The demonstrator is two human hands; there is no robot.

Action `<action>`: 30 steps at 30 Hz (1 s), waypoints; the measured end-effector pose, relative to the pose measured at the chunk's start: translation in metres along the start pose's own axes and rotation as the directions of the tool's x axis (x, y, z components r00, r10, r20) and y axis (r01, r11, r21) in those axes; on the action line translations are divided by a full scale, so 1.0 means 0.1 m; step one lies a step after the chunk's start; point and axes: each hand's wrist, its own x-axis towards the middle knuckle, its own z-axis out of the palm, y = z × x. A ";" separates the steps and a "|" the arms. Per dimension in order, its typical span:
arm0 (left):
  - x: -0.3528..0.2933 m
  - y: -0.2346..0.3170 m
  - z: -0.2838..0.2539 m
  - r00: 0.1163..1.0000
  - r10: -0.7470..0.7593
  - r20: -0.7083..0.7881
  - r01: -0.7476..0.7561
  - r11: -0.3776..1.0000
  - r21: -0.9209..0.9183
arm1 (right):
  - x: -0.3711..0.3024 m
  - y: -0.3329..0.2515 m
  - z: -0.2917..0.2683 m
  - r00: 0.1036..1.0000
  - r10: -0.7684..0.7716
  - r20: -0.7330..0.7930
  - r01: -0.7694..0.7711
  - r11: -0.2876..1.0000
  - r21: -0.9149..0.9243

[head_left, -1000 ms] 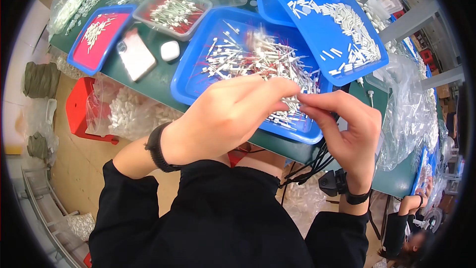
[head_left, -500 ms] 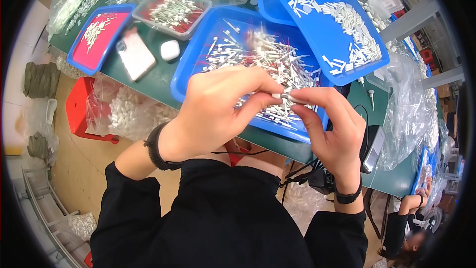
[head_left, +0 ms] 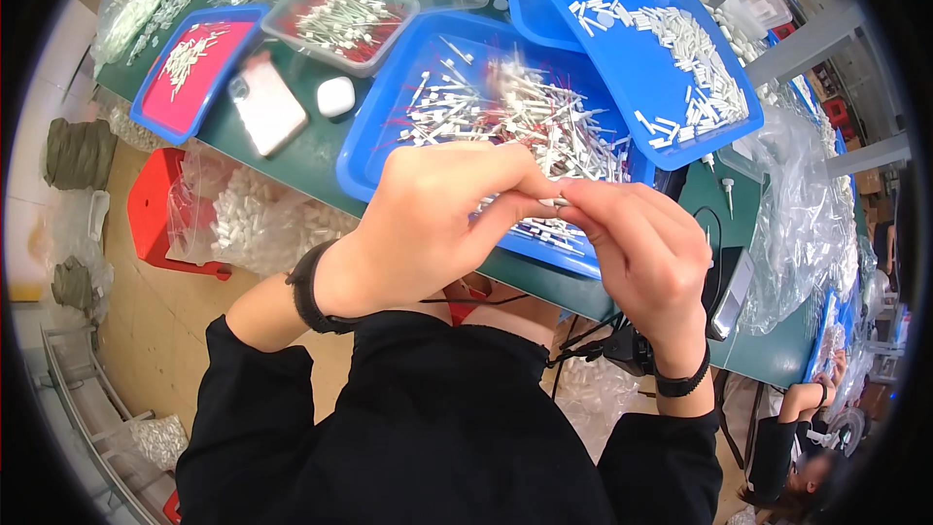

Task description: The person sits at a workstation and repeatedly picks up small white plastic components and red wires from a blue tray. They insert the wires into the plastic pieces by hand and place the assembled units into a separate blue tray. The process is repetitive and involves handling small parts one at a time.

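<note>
Left hand (head_left: 437,214) and right hand (head_left: 646,253) pinching small white piece (head_left: 555,202) at fingertips; long axis seems crosswise, hand to hand, neither nearer; blue tray (head_left: 364,148) beyond.

Place: small-parts workshop | beneath and beyond fingers (head_left: 598,206): wide blue tray (head_left: 367,148) of white-and-red parts (head_left: 549,117), green workbench (head_left: 319,157) | beyond, rightward: slanted blue tray (head_left: 622,63) with white tubes (head_left: 698,63) | leftward: bagged white pieces (head_left: 258,219) | far right: co-worker (head_left: 775,452)

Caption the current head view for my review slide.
Left hand and right hand pinch a small white piece over a blue tray of white parts.
</note>
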 end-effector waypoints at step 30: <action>0.67 -1.74 -1.16 0.981 -0.185 -0.065 0.165 0.602 0.781 | -0.13 1.38 -0.11 0.766 0.631 0.123 -0.623 0.776 -0.095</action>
